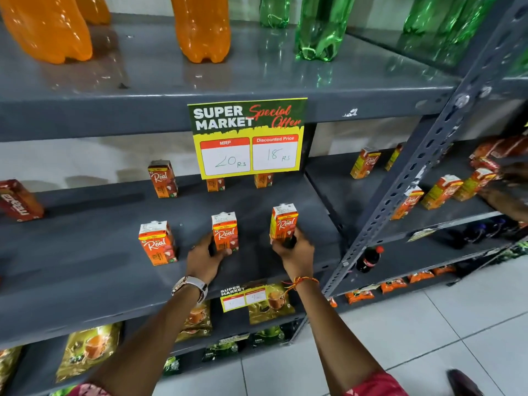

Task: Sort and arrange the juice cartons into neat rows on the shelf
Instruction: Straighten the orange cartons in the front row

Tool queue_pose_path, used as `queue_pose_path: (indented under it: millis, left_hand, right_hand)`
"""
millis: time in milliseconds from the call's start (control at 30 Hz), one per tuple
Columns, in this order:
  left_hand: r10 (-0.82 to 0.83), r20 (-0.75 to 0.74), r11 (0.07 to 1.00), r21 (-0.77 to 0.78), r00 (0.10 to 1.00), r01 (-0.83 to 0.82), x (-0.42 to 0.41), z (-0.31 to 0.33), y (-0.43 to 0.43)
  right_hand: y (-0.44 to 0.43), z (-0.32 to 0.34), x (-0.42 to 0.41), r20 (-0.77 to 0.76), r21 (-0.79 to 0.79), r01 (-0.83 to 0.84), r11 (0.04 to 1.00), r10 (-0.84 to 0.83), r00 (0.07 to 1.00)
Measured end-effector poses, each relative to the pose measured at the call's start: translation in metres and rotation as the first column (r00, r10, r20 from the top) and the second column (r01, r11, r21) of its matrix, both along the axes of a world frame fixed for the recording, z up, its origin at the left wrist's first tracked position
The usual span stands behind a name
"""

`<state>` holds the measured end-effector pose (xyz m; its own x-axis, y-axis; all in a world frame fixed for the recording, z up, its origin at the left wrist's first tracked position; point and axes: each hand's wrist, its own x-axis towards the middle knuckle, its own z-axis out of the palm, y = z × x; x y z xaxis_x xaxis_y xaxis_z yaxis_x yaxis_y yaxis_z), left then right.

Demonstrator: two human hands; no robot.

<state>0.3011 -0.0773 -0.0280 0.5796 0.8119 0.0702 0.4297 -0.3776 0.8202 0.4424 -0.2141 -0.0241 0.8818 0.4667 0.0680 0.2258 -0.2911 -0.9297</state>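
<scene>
On the grey middle shelf [85, 252] stand small orange juice cartons in two loose rows. My left hand [204, 260] grips the middle front carton [225, 231] at its lower left side. My right hand [294, 252] holds the right front carton [284, 224] from below and behind. A third front carton [157, 242] stands free to the left. At the back stand one carton [163, 178] and two more [215, 184] [263, 180] half hidden behind the price sign [247, 138]. A dark red carton [18, 200] lies on its side at far left.
The adjoining shelf at right holds more orange cartons [441, 191], where another person's hand [505, 195] reaches in. Orange bottles [203, 27] and green bottles [323, 27] stand on the top shelf. Tea packets [88, 350] fill the shelf below. A cola bottle [370, 258] lies lower right.
</scene>
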Motion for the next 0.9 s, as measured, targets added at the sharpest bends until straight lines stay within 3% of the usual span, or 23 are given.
queue_pose_path:
  millis: [133, 200, 267, 333, 400, 467, 533, 633, 733, 800, 900]
  left_hand:
    - [-0.042, 0.001, 0.999, 0.001, 0.999, 0.042, -0.003, 0.004, 0.0]
    - [-0.055, 0.015, 0.998, -0.035, 0.998, 0.055, -0.009, 0.006, -0.004]
    - [0.023, 0.096, 0.997, -0.07, 0.995, -0.016, -0.023, 0.006, -0.016]
    - [0.162, 0.195, 0.986, -0.001, 0.967, -0.165, -0.049, 0.006, -0.029]
    - [0.342, 0.289, 0.929, 0.039, 0.894, -0.367, -0.079, 0.001, -0.026]
    - [0.506, 0.348, 0.854, -0.079, 0.789, -0.513, -0.104, 0.0, 0.0]
    - [0.471, 0.298, 0.882, -0.174, 0.83, -0.438, -0.118, 0.003, 0.034]
    - [0.22, 0.095, 0.968, -0.145, 0.971, -0.206, -0.119, 0.01, 0.068]
    - [0.067, -0.009, 0.99, -0.121, 0.998, -0.067, -0.112, 0.014, 0.08]
    - [0.029, -0.075, 0.998, -0.046, 0.997, -0.033, -0.108, 0.012, 0.079]
    - [0.099, -0.073, 0.995, -0.009, 0.992, -0.1, -0.104, 0.008, 0.074]
  right_hand:
    - [0.001, -0.003, 0.0, 0.015, -0.035, 0.001, 0.999, 0.0, 1.0]
    - [-0.001, -0.004, -0.009, 0.038, 0.039, 0.106, 0.994, -0.108, 0.993]
    - [-0.005, -0.004, -0.032, 0.178, 0.125, 0.213, 0.969, -0.233, 0.956]
    - [0.0, -0.001, -0.06, 0.279, 0.115, 0.104, 0.988, -0.133, 0.951]
    - [0.014, -0.001, -0.075, 0.215, 0.044, -0.068, 0.997, 0.057, 0.975]
    - [0.034, 0.0, -0.079, 0.095, -0.012, -0.183, 0.983, 0.183, 0.978]
    - [0.052, 0.001, -0.077, 0.0, -0.006, -0.239, 0.971, 0.239, 0.971]
    - [0.065, 0.005, -0.073, -0.059, 0.01, -0.257, 0.966, 0.257, 0.965]
    - [0.068, 0.008, -0.071, -0.078, 0.003, -0.247, 0.969, 0.246, 0.966]
    - [0.068, 0.007, -0.069, -0.088, -0.008, -0.259, 0.966, 0.258, 0.962]
    - [0.069, 0.008, -0.066, -0.086, -0.043, -0.265, 0.963, 0.261, 0.961]
